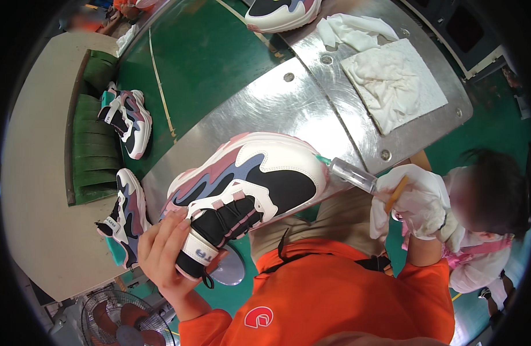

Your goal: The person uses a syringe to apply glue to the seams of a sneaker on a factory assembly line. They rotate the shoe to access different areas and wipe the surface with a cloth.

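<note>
A sneaker [254,184] in white, black, mauve and blue-grey lies tilted over the near edge of the metal table. My left hand [164,245] is closed around its collar, fingers by the tongue. In my right hand [415,202] is a clear syringe [353,175] with a teal tip. That tip meets the edge of the sneaker's toe, where upper and sole join. White cloth or a loose glove covers most of my right hand and hides its fingers. A yellowish strip [396,194] shows against the white covering.
A crumpled white cloth [392,86] lies on a white pad on the metal table [277,109]. Another sneaker [282,12] sits beyond. At left, two sneakers [130,124] stand by a green slatted conveyor [95,150]. A fan [124,320] is lower left; a person [490,213] is close at right.
</note>
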Demonstrator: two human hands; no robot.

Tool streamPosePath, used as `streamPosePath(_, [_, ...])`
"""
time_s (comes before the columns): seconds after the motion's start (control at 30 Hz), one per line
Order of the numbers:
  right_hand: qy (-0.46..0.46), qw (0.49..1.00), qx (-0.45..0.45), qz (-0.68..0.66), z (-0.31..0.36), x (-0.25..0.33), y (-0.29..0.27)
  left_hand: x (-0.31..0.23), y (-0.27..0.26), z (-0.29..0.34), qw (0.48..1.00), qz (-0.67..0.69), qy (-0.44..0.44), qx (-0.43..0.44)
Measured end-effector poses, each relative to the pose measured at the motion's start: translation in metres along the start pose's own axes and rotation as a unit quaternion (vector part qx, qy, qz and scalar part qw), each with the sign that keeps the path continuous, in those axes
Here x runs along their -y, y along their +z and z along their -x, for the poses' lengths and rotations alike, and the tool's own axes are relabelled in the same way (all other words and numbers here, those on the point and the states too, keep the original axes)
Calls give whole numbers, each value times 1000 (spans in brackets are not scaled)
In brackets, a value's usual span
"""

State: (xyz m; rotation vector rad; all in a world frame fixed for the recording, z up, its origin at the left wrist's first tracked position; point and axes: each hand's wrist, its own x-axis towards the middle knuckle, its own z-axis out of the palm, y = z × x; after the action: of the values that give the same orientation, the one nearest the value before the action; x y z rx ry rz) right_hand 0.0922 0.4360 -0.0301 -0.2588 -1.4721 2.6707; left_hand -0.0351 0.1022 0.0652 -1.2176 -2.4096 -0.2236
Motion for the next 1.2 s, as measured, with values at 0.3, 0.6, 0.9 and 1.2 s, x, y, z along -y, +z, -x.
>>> streamPosePath(0.3, [-18, 999, 32, 10, 1, 4, 1, -1, 0, 2, 1000, 7, -2, 1])
streamPosePath(0.6, [-143, 989, -18, -35, 8, 4, 3, -13, 0, 8, 1000, -17, 17, -9])
streamPosePath(0.9, [-259, 965, 23, -28, -46, -18, 43, -22, -1, 13, 999, -27, 12, -17])
streamPosePath(1.2, [-281, 960, 8, 5, -37, -27, 46, -18, 0, -13, 999, 41, -13, 24])
